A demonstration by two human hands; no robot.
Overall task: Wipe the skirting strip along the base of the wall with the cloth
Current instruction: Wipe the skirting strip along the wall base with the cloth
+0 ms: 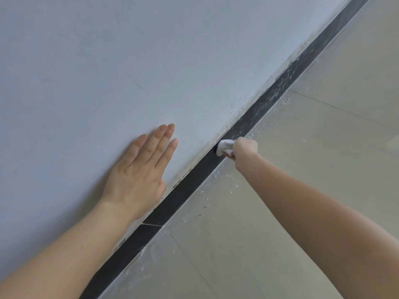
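Right hand (245, 148) closed around small crumpled white cloth (224, 146), pressed against dark grey skirting strip (192, 182) at base of pale blue-grey painted wall (129, 61). Beyond the grip, strip speckled with pale dust; nearer than the grip, strip darker. Left hand (138, 175) open, flat on wall, fingers extended, just above strip. Beige tiled floor (302, 147) beside the grip, dotted with white flecks.

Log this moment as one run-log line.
right hand: cloth pressed on skirting | left hand: flat on wall | dusty stretch ahead
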